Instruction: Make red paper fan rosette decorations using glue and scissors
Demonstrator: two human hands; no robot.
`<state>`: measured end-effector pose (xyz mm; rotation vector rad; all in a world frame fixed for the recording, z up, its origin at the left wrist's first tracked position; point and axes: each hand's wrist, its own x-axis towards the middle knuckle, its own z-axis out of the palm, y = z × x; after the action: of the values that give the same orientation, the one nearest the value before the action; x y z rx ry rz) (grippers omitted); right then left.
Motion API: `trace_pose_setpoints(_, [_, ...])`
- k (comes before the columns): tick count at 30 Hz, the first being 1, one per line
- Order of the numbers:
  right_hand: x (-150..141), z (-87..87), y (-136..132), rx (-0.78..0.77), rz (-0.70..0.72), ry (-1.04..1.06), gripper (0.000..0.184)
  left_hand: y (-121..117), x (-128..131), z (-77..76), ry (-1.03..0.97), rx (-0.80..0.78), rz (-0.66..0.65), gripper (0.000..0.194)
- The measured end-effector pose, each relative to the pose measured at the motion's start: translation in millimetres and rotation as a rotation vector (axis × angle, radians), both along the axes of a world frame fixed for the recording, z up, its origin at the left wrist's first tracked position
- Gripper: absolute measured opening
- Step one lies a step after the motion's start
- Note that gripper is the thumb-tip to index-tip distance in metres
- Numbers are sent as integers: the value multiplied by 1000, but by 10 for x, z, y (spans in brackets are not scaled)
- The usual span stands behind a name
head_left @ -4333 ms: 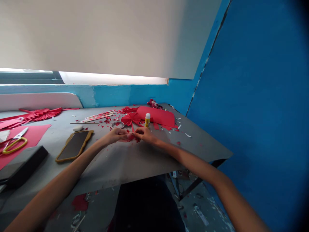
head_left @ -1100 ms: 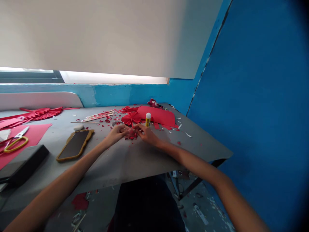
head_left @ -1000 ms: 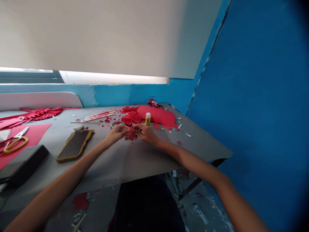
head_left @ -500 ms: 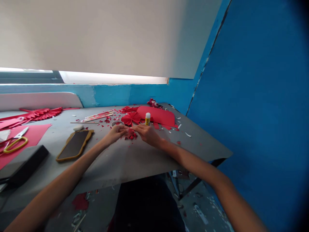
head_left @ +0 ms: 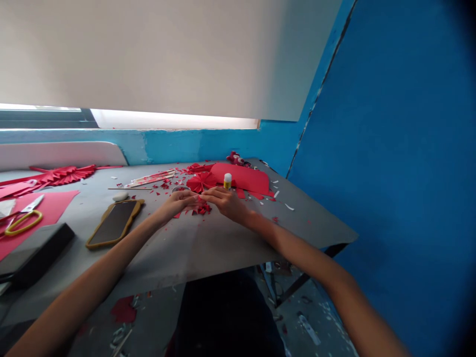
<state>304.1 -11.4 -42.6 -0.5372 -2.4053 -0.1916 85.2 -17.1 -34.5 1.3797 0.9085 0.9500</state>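
The left grip (head_left: 178, 202) and right grip (head_left: 227, 203) are brought together, fingertips meeting; whether paper is pinched cannot be told. Red scraps (head_left: 202, 209) lie just before the glue stick (head_left: 227, 181), which could be toppled if the right grip swung forward.

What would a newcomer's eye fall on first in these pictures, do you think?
The bright blue wall on the right grabs the eye first. On the grey table, a pleated red rosette and a large red sheet lie at the far side, beside a white-capped glue stick. In the middle, the left hand and right hand meet above scattered red scraps.
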Motion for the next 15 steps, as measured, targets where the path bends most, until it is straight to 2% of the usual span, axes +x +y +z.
trace_pose_setpoints(5, [4,25,-7,37,0,-37,40,29,-27,-30,6,11,1,36])
trace_pose_setpoints(8, [-10,18,-21,-1,25,12,37,17,-40,-28,18,31,-17,38])
trace_pose_setpoints(13, [-72,-19,-37,-226,-38,210,22,-11,-2,-32,51,52,-32,43])
trace_pose_setpoints(15, [-100,-44,-32,-330,-56,235,22,-16,25,-44,65,43,-53,43])
